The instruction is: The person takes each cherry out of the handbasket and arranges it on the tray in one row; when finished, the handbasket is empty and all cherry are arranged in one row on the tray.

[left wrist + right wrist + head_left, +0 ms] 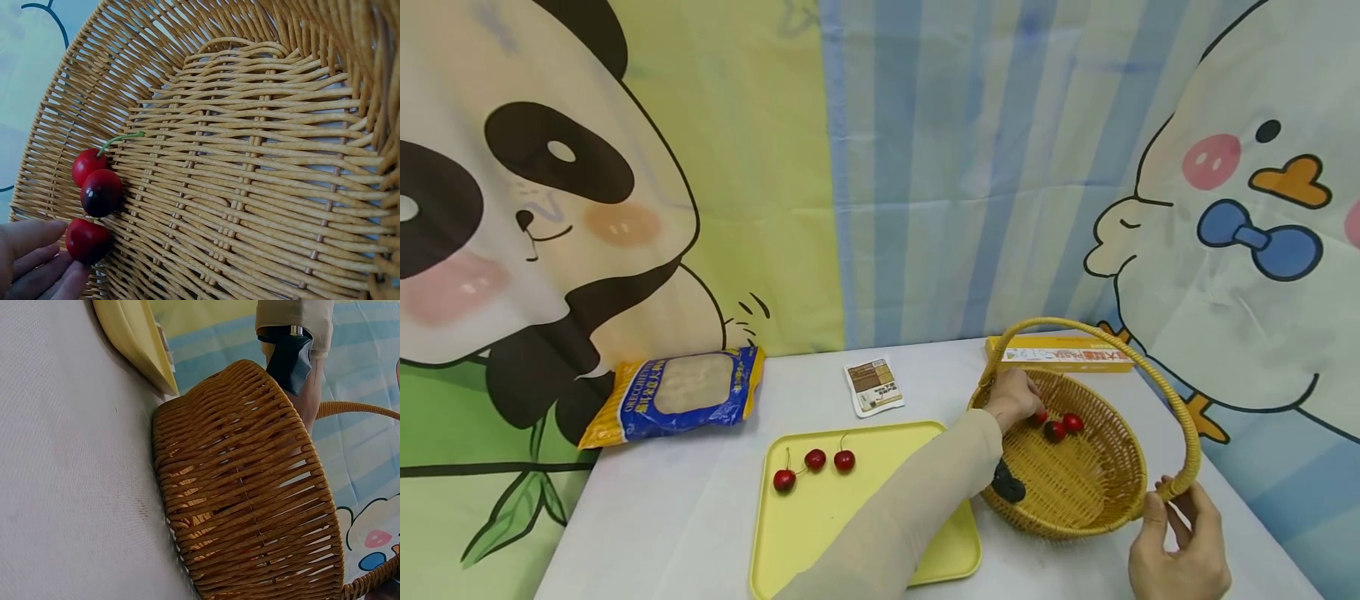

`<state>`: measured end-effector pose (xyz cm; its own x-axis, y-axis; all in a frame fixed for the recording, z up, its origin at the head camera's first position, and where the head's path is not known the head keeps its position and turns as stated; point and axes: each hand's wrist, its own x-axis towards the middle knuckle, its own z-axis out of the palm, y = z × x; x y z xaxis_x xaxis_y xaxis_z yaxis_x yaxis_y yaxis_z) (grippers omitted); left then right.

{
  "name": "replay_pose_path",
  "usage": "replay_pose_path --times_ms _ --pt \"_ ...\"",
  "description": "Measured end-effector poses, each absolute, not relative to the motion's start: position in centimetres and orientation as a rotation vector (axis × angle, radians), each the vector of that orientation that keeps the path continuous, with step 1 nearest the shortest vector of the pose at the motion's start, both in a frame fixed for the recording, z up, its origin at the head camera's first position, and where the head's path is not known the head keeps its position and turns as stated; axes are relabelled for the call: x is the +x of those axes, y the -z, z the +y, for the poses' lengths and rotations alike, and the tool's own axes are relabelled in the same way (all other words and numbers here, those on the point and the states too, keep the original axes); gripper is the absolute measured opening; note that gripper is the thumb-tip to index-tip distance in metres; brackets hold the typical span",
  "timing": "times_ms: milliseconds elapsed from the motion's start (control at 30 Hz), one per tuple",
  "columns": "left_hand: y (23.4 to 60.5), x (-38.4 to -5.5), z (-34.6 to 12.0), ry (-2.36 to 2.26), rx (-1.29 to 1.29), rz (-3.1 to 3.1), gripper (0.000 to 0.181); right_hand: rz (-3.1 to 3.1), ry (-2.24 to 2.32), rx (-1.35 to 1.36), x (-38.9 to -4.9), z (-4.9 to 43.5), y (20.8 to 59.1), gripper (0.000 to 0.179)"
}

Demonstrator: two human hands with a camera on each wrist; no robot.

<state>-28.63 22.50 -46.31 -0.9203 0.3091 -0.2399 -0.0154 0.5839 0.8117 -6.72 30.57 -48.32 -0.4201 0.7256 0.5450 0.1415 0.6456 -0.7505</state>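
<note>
My left hand (1015, 396) reaches into a round wicker basket (1123, 467), its fingertips pinching a dark red cherry (87, 240) near the basket wall. Two more cherries, one with a green stem (122, 140), lie beside it on the woven bottom. With thumb and fingers my right hand (1180, 542) grips the near right end of the basket's arched handle (1187, 442) at the rim. To the left, a yellow tray (850, 533) bears several cherries (815, 460) near its far edge; my left forearm crosses over it.
A blue and yellow pasta bag (692, 387) lies at the back left of the white table (647, 517). Behind the tray is a small white and brown packet (874, 387). A yellow box (1067, 354) stands behind the basket, near the printed curtain (925, 167).
</note>
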Motion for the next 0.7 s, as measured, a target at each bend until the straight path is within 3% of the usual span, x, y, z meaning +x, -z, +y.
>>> replay_pose_path --times_ms 200,433,600,700 --pt "46.2 -28.1 22.1 -1.212 0.273 2.489 0.025 -1.948 -0.774 -0.689 -6.7 30.4 48.6 0.047" --pt "47.1 -28.7 22.5 -1.194 0.283 2.523 0.028 -1.955 -0.767 -0.689 -6.7 30.3 48.4 0.047" --pt "46.7 -29.0 22.5 -1.203 0.307 2.507 0.045 -1.938 -0.764 -0.689 -6.7 30.5 48.3 0.046" --pt "45.7 -28.7 22.2 -1.234 0.334 2.514 0.037 -1.939 -0.765 -0.703 -6.6 30.6 48.3 0.046"
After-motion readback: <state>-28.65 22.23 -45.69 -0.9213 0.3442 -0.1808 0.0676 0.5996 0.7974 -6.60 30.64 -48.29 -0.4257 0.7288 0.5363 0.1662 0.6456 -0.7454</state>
